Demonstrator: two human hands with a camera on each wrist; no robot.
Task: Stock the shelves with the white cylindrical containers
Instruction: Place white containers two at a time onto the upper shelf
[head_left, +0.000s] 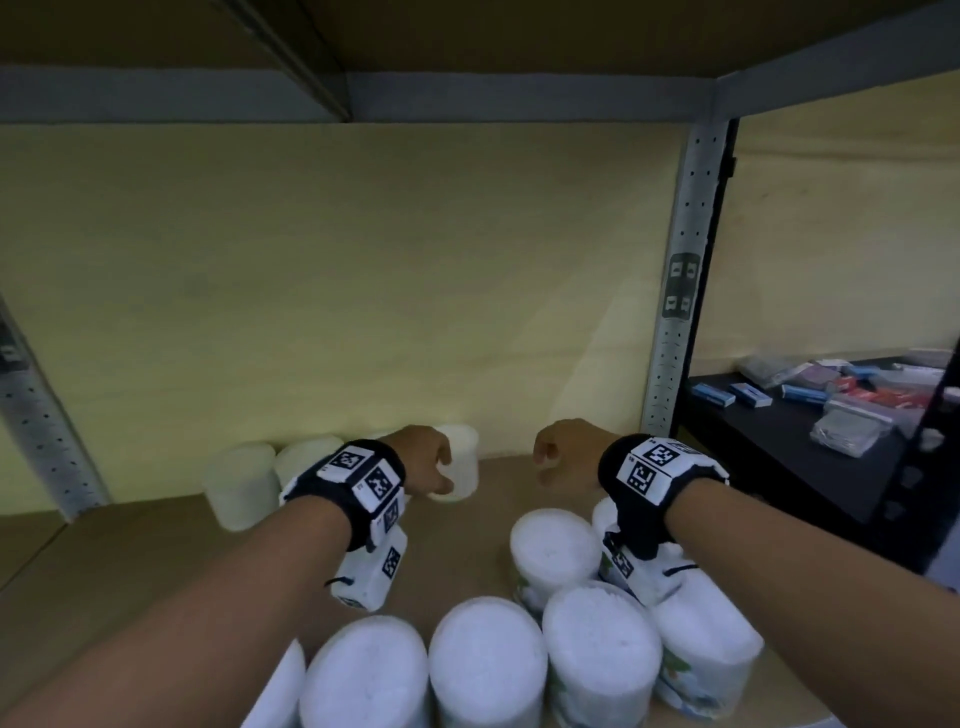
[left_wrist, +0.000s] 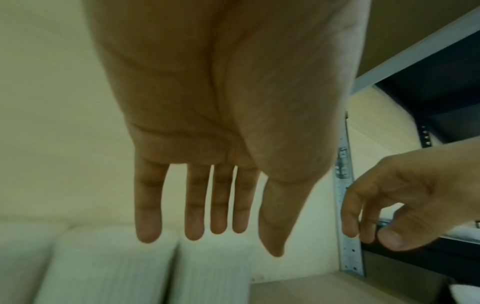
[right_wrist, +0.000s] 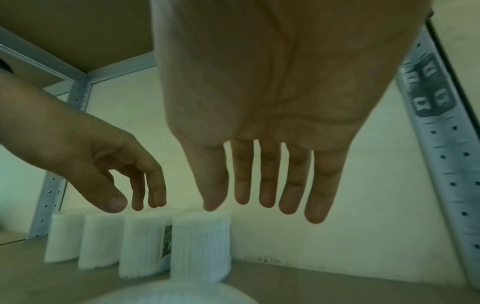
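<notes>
The left hand (head_left: 423, 457) is held above the brown shelf board (head_left: 156, 561), its fingers (left_wrist: 146, 218) straight, slightly parted and pointing down, with nothing held. The right hand (head_left: 563, 452) is held just beside it at the same height, its fingers (right_wrist: 317, 195) likewise extended and hanging free, empty.

Just beyond and below the left hand, a row of four white ribbed cylindrical containers (right_wrist: 201, 244) is seen standing upright against the pale yellow back panel (head_left: 337, 286), side by side and touching or nearly so. Whether the left fingertips touch the rightmost one cannot be told.

Nearer the camera, beneath the forearms, a cluster of further white cylindrical containers with fluffy white tops (head_left: 553, 540) is gathered at the front of the shelf board.

A grey perforated metal upright (head_left: 675, 312) is seen right of the right hand, and beyond it a black shelf (head_left: 779, 457) strewn with small blue, red and clear packets (head_left: 852, 395).
</notes>
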